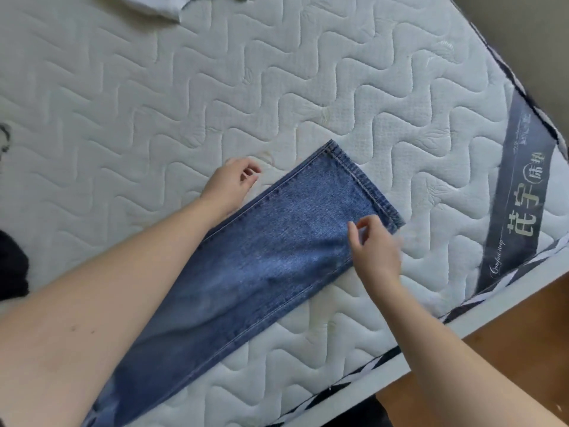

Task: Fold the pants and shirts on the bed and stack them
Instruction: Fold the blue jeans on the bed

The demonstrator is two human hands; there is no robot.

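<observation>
Blue denim jeans (271, 251) lay flat near the white quilted mattress's (154, 103) right edge. The left hand (229, 184) hovered loosely curled beside them, holding nothing; the right hand (374, 251) pinched only air above the hem.

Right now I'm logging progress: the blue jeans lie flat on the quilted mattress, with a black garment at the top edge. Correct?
Not quite. The head view shows the garment at the top edge is white, not black. The blue jeans do lie flat on the quilted mattress.
</observation>
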